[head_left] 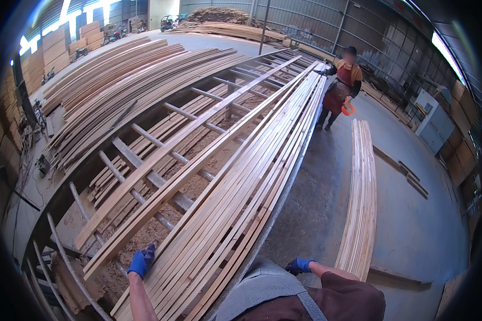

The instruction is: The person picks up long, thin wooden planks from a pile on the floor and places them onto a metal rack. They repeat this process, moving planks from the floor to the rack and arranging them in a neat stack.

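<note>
My left hand (142, 260), in a blue glove with dark fingers, is closed at the left edge of a wide layer of long pale wooden strips (225, 208). Its fingers grip the outermost strip near its close end. The strips lie side by side on a roller table and run away to the far end. My right hand (300, 266), also gloved in blue, is held out beside my grey apron (268, 289), above the floor. Its fingers are loosely apart, and nothing shows in them.
Two separate boards (168, 195) lie across the metal rollers (147, 135) left of the strips. A co-worker (344, 85) with an orange ring-shaped thing (348, 109) stands at the far right side. Right of me lies a bundle of strips (359, 203); long lumber stacks (139, 80) stand left.
</note>
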A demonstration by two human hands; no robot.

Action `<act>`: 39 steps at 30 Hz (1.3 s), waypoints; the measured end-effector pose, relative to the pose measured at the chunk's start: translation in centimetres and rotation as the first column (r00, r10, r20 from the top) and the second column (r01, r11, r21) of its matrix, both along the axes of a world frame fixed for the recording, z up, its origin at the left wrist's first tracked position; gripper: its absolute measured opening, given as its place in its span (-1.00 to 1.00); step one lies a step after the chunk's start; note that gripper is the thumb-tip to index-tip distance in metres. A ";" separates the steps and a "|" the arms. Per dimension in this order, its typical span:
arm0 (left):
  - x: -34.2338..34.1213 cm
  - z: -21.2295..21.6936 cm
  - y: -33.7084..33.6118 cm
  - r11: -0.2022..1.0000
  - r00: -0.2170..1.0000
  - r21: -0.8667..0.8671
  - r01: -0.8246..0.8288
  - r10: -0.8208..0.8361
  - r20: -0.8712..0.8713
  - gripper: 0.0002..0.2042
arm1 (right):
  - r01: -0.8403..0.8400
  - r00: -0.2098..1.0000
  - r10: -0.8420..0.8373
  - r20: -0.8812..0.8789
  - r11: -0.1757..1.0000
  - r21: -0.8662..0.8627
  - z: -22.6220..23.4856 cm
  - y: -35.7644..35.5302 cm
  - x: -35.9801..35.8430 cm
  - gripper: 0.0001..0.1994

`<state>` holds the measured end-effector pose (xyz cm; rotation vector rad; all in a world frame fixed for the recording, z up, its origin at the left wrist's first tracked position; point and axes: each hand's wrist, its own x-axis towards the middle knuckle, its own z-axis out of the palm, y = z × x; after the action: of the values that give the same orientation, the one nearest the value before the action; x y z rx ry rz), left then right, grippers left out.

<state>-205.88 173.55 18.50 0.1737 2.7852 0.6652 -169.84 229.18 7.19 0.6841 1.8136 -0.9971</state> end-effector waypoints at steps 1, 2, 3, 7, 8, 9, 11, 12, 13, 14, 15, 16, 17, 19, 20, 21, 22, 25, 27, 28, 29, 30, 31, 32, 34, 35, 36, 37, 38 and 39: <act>0.0 -0.4 -0.3 1.000 1.000 0.005 0.005 -0.005 -0.012 -0.33 | 0.005 1.000 -0.005 -0.013 1.000 -0.004 0.5 0.1 -0.4 -0.58; -0.1 -0.4 -0.2 1.000 1.000 0.014 0.013 -0.012 -0.026 -0.33 | 0.012 1.000 -0.012 -0.027 1.000 -0.003 1.1 0.4 -0.7 -0.58; -0.1 -0.4 -0.3 1.000 1.000 0.003 0.026 -0.026 -0.004 -0.32 | 0.024 0.999 -0.024 -0.037 1.000 -0.002 1.5 0.5 -0.9 -0.59; 0.0 0.9 1.5 1.000 0.998 -0.007 0.024 -0.023 0.061 -0.33 | 0.159 0.987 -0.159 -0.030 0.987 0.004 0.1 2.5 0.8 -0.61; 0.0 0.6 1.0 1.000 0.998 -0.017 0.025 -0.024 0.051 -0.33 | 0.192 0.981 -0.192 -0.017 0.981 0.004 0.0 2.3 0.8 -0.61; 0.1 0.5 0.5 0.999 0.999 -0.028 0.026 -0.024 0.041 -0.34 | 0.223 0.975 -0.223 -0.003 0.975 0.004 0.0 2.3 0.8 -0.61; 0.2 0.6 0.2 0.992 0.994 -0.054 0.112 -0.112 0.005 -0.37 | 0.186 0.983 -0.186 0.001 0.983 0.006 0.0 2.6 1.0 -0.60; 0.5 0.8 0.3 0.985 0.988 -0.067 0.157 -0.157 -0.008 -0.38 | 0.168 0.986 -0.168 0.006 0.986 0.008 -0.1 2.9 1.2 -0.59; 0.9 1.2 0.4 0.990 0.990 -0.041 0.135 -0.133 0.040 -0.39 | 0.159 0.987 -0.159 0.018 0.987 -0.010 -0.6 3.2 1.4 -0.58; 1.5 3.4 1.6 0.994 0.990 -0.013 0.111 -0.110 0.091 -0.41 | 0.151 0.988 -0.150 0.033 0.988 -0.023 -1.1 3.5 1.8 -0.57; 1.7 4.9 2.4 0.997 0.987 0.017 0.082 -0.083 0.137 -0.42 | 0.138 0.990 -0.137 0.042 0.990 -0.035 -2.0 4.0 2.0 -0.57; 1.4 5.0 2.8 0.998 0.989 0.012 0.063 -0.064 0.136 -0.42 | 0.109 0.994 -0.108 0.018 0.993 -0.050 -2.8 4.5 2.2 -0.57; 1.4 4.6 2.8 0.999 0.989 0.009 0.034 -0.035 0.140 -0.41 | 0.069 0.998 -0.069 0.000 0.996 -0.064 -4.7 5.4 2.6 -0.56; 1.3 3.6 3.1 1.000 0.986 0.011 0.026 -0.028 0.162 -0.40 | -0.098 0.986 0.088 -0.142 0.993 -0.067 -7.9 8.2 5.0 -0.56; 1.5 3.8 2.4 0.999 0.991 -0.028 0.027 -0.023 0.129 -0.41 | -0.061 0.990 0.049 -0.132 0.994 -0.090 -7.9 7.9 4.1 -0.56; 1.8 4.3 1.7 0.997 0.995 -0.071 0.028 -0.021 0.095 -0.42 | -0.021 0.993 0.007 -0.122 0.993 -0.115 -7.1 7.2 3.2 -0.57; 2.1 5.0 1.0 0.993 0.998 -0.113 0.032 -0.025 0.062 -0.44 | 0.022 0.993 -0.037 -0.110 0.990 -0.137 -6.2 6.4 2.4 -0.58; 2.7 7.4 1.8 0.992 0.997 -0.117 0.043 -0.035 0.073 -0.47 | 0.194 0.980 -0.192 0.050 0.980 -0.034 1.7 2.6 -0.5 -0.71; 2.7 8.5 3.2 0.998 0.995 -0.046 0.037 -0.033 0.091 -0.51 | 0.072 0.992 -0.078 -0.095 0.995 -0.068 1.1 3.4 1.6 -0.68; 2.8 8.8 3.5 1.000 0.995 -0.007 0.028 -0.028 0.095 -0.53 | 0.013 0.985 -0.027 -0.172 0.997 -0.082 0.6 4.1 2.7 -0.64; 3.0 8.1 2.4 1.000 0.998 -0.002 0.019 -0.019 0.067 -0.53 | -0.054 0.979 0.038 -0.199 0.996 -0.075 -0.6 4.5 3.3 -0.66; 3.2 7.4 1.1 1.000 0.999 -0.002 0.005 -0.005 0.032 -0.54 | -0.106 0.976 0.090 -0.199 0.992 -0.066 -0.6 4.0 2.5 -0.66; 3.7 6.9 -0.4 1.000 1.000 -0.005 -0.004 0.004 -0.004 -0.55 | -0.152 0.970 0.138 -0.200 0.986 -0.060 -0.7 3.5 2.2 -0.67; 4.2 6.9 -1.0 0.999 0.999 -0.022 -0.030 0.029 -0.024 -0.55 | -0.176 0.966 0.164 -0.199 0.983 -0.044 -0.2 3.3 2.6 -0.67; 4.7 7.1 -0.9 0.997 0.996 -0.040 -0.058 0.055 -0.072 -0.55 | 0.034 0.999 -0.036 -0.041 0.998 -0.043 0.4 3.6 2.4 -0.68; 4.8 7.0 -0.7 0.998 0.993 -0.007 -0.060 0.059 -0.102 -0.55 | 0.068 0.997 -0.071 -0.043 0.995 -0.078 0.9 4.8 2.5 -0.68; 5.0 6.9 -0.8 0.998 0.990 0.029 -0.047 0.051 -0.132 -0.55 | 0.114 0.992 -0.120 -0.046 0.987 -0.112 0.8 6.0 3.4 -0.67; 5.1 7.1 -1.0 0.999 0.997 -0.010 -0.044 0.043 -0.070 -0.52 | 0.297 0.955 -0.296 0.020 0.954 -0.037 1.5 6.5 2.6 -0.67; 5.4 7.3 -1.6 0.997 0.999 -0.058 -0.045 0.044 -0.014 -0.48 | 0.293 0.956 -0.294 -0.007 0.955 -0.040 2.5 7.0 0.9 -0.68; 5.8 6.3 -2.3 0.996 0.991 -0.027 -0.080 0.077 -0.108 -0.49 | 0.181 0.980 -0.179 -0.085 0.983 0.014 2.3 8.8 -0.4 -0.67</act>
<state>-200.07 171.29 24.81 0.0963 2.9162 0.6483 -170.23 237.99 9.46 0.8429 1.8620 -1.1416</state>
